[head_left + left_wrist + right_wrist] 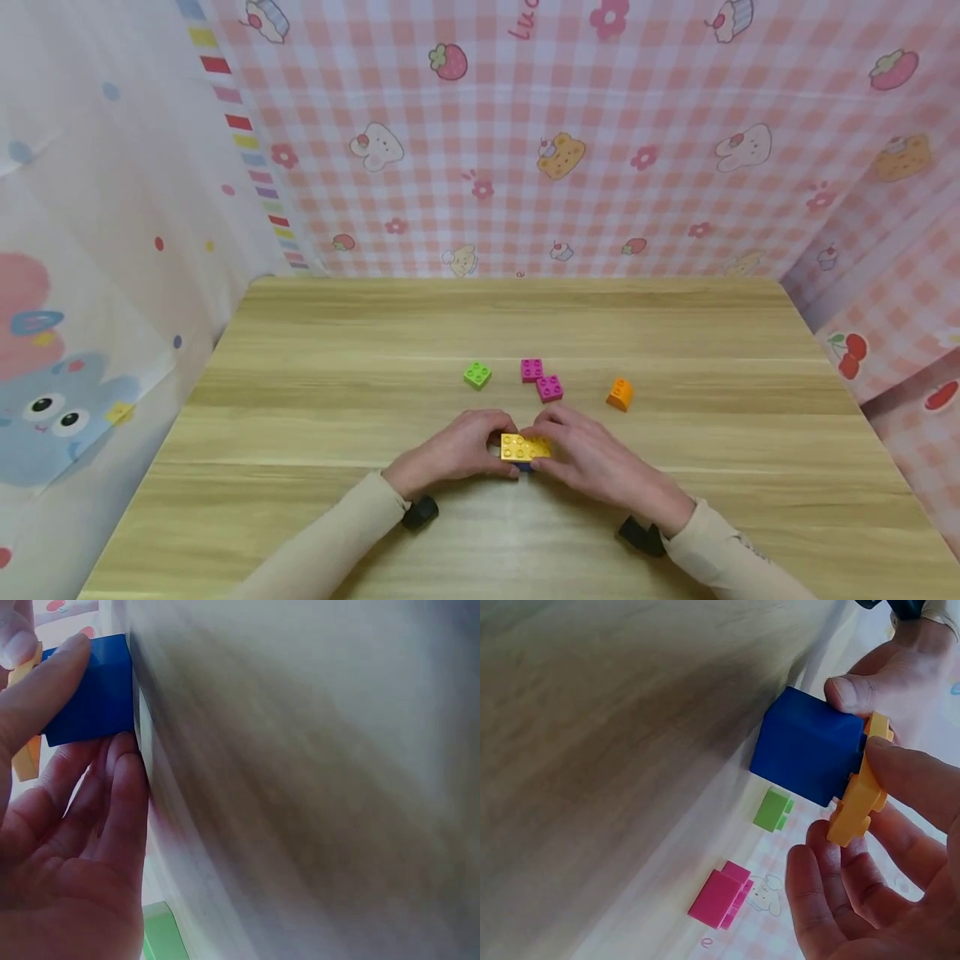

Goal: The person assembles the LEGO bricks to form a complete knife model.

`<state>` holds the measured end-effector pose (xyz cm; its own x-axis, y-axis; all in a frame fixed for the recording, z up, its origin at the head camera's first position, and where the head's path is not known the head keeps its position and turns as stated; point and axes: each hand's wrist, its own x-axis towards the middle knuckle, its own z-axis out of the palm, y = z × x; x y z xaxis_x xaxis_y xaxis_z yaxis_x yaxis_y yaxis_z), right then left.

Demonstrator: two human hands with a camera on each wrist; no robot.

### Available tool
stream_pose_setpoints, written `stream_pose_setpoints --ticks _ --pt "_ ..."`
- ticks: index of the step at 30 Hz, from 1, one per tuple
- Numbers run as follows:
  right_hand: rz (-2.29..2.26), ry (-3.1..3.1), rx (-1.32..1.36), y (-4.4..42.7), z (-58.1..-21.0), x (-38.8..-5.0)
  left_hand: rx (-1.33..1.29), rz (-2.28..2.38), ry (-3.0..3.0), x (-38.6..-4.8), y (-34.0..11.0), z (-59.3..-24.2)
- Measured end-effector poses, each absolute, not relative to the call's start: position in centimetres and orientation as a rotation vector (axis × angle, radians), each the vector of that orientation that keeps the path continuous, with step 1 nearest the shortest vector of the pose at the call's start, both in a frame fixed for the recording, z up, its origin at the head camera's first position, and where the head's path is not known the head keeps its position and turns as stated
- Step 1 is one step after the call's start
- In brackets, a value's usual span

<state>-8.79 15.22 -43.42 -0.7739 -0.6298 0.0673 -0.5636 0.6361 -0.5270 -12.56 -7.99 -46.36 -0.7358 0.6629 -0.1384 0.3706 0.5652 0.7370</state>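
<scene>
A flat yellow brick [521, 447] lies over a blue brick [806, 746] near the table's front middle. In the right wrist view the yellow brick [861, 793] sits at a slight tilt against the blue one's studded side. My left hand [467, 448] grips the blue brick [94, 694] between thumb and fingers. My right hand [592, 460] pinches the yellow brick, thumb on the near side and fingers beyond. Whether the two bricks are fully pressed together I cannot tell.
Behind the hands lie a green brick [477, 375], two magenta bricks [532, 370] touching or nearly touching at a corner, and an orange curved brick [619, 394] further right. A patterned cloth [525, 208] hangs behind the table [360, 333].
</scene>
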Motion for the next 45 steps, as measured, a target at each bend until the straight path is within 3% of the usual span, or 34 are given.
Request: stream_pose_setpoints --ticks 22,31,45 --pt "-0.820 2.712 -0.970 15.4 -43.8 -9.1 0.864 0.907 2.390 -11.6 -9.5 -45.3" --pt "-0.844 2.714 -0.993 15.7 -44.2 -8.7 0.715 1.028 2.481 -10.0 -9.7 -45.1" --pt "-0.917 2.663 -0.933 16.8 -43.1 -9.6 0.942 1.128 2.490 -9.5 -8.7 -45.5"
